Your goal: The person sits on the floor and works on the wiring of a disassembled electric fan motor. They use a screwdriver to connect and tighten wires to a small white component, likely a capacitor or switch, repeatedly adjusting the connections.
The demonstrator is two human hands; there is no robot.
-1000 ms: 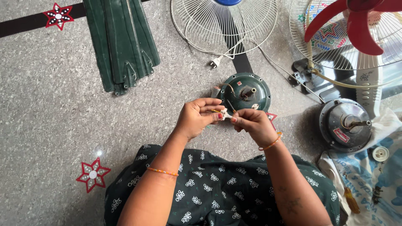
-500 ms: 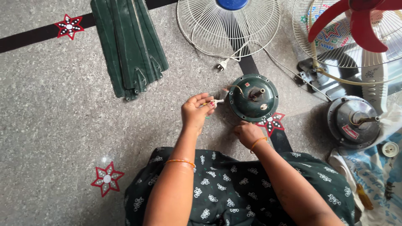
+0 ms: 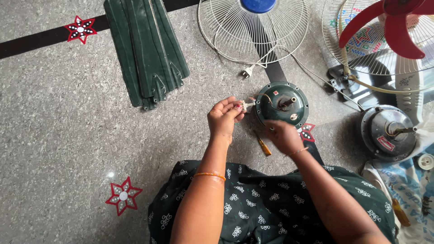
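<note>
Down on the speckled grey stone floor, the left hand is raised a little, its fingertips pinched together on a small white connector from which thin wires run across to the round dark-green ceiling-fan motor housing. That housing sits on the floor just ahead of the person's lap, near the middle of the view, shaft pointing up. The right hand rests against the near rim of the motor housing, fingers curled downward — whether they are closed on anything cannot be told from this angle. Between the two hands, just beside the housing's near-left edge, lies a small screwdriver with an orange handle. Farther out, towards the far-left part of the floor, a stack of long dark-green metal fan blades lies flat. Beyond the housing stands a round white wire fan guard with a blue hub, and a white two-pin plug on a cord lies between guard and housing. To the right sits a second round motor housing, silver-grey metal — and behind it, at the far-right corner, a fan with red plastic blades inside a wire cage. Red-and-white star inlays dot the floor.
</note>
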